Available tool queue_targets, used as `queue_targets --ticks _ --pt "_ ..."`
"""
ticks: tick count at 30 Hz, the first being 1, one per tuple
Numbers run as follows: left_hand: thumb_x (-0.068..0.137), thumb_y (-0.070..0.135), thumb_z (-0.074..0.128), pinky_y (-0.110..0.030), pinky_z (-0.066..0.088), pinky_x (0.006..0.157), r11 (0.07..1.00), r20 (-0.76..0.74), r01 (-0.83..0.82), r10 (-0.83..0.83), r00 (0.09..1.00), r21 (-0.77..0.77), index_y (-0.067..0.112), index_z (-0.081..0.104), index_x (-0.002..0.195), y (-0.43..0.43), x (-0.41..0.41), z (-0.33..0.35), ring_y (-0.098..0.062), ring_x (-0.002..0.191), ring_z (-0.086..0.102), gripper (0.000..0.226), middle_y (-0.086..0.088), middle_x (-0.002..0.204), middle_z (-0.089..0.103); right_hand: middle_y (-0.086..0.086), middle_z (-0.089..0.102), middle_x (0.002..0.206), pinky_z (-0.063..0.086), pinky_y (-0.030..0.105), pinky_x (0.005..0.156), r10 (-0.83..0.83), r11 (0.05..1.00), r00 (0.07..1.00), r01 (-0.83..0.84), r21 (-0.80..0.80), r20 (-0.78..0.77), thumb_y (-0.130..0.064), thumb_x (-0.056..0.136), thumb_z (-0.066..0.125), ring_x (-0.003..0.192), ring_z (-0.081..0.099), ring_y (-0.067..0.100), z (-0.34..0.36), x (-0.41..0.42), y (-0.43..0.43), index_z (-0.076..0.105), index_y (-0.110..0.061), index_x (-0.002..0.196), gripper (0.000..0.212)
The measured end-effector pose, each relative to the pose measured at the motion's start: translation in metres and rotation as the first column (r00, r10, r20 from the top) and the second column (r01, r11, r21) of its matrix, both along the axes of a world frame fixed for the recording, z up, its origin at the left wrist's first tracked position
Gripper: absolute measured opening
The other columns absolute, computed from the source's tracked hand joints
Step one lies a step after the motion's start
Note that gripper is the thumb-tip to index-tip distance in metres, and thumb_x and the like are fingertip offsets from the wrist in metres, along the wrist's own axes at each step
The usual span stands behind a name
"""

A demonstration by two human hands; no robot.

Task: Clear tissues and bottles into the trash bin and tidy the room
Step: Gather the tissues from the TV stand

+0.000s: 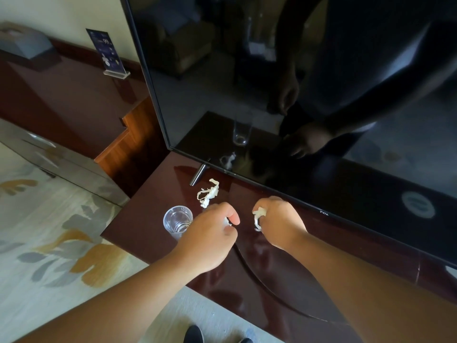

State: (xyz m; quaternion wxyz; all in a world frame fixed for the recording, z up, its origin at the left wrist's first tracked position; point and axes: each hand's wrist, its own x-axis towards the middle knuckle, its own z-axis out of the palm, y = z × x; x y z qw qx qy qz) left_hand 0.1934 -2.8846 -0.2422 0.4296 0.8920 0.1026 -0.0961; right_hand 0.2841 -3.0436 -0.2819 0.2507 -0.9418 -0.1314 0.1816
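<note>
Tissue wad (258, 216) gripped in the curled right hand (280, 220); left hand (210, 233) pinches a smaller scrap (226, 222), a loose strip (209, 193) just beyond its fingers, a glass (177, 220) just beside it

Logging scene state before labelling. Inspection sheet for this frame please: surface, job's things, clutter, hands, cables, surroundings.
Surface: glossy dark red cabinet top, reflective.
Job's things: shredded tissue strip lying loose near the TV foot; more tissue in both hands; no bottle or trash bin seen.
Clutter: clear glass, upright, beside the left hand.
Hands: left hand pinches a small tissue bit; right hand grips a tissue wad, fingers curled.
Cables: one dark cable curves across the cabinet top between the arms.
Surroundings: TV behind; sign card and grey box on the far counter; patterned carpet.
</note>
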Motion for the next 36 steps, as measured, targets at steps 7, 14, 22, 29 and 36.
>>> queue_targets --ticks 7,14,22,29,36 --pt "0.088 0.006 0.041 -0.029 0.055 0.055 0.976 -0.023 -0.177 0.176 0.984 -0.124 0.028 0.058 0.084 -0.006 0.002 0.017 -0.008 0.053 0.063 0.029 -0.003 0.067 0.064 -0.005 0.059 0.085 0.052 0.032 0.057 -0.024 0.994 1.000 0.023 0.110 0.004 -0.020 0.084 0.052 0.070 0.060 0.016 0.021 -0.008 -0.007 0.056 -0.017 0.075 0.011" --pt "0.092 0.028 0.042 -0.037 0.054 0.071 0.988 0.086 -0.124 0.116 0.990 0.096 0.033 0.057 0.086 0.011 0.017 0.032 -0.018 0.079 0.062 0.016 0.009 0.082 0.060 0.001 0.051 0.092 0.042 0.030 0.064 0.061 0.989 0.993 -0.074 0.129 0.099 -0.034 0.097 0.041 0.075 0.052 0.019 0.035 -0.013 -0.008 0.053 -0.014 0.083 0.027" --pt "0.094 0.016 0.037 -0.024 0.038 0.058 0.993 0.105 -0.105 0.099 0.990 0.050 0.031 0.062 0.087 0.036 0.053 0.011 -0.005 0.062 0.050 0.029 0.013 0.065 0.050 -0.012 0.047 0.097 0.040 0.013 0.050 0.016 0.980 0.998 -0.026 0.197 0.053 -0.015 0.097 0.038 0.065 0.058 0.004 0.033 -0.012 -0.003 0.061 -0.022 0.088 0.025" --pt "0.095 0.015 0.039 -0.017 0.029 0.047 0.986 0.059 0.023 -0.033 0.998 0.162 0.029 0.058 0.096 0.056 0.083 -0.016 -0.002 0.054 0.044 0.023 0.014 0.071 0.050 -0.015 0.047 0.095 0.041 0.016 0.050 -0.079 0.979 0.995 0.067 0.191 0.053 -0.014 0.094 0.041 0.064 0.057 0.007 0.031 -0.001 0.018 0.059 -0.027 0.086 0.023" --pt "0.087 0.027 0.054 -0.025 0.033 0.049 0.947 -0.130 0.197 -0.169 0.977 0.253 0.025 0.049 0.105 0.090 0.120 -0.042 -0.008 0.057 0.055 0.018 0.007 0.076 0.058 -0.014 0.048 0.095 0.042 0.018 0.052 -0.114 0.979 0.992 0.104 0.176 0.049 -0.014 0.094 0.042 0.064 0.056 0.007 0.020 0.015 0.047 0.059 -0.027 0.087 0.022"
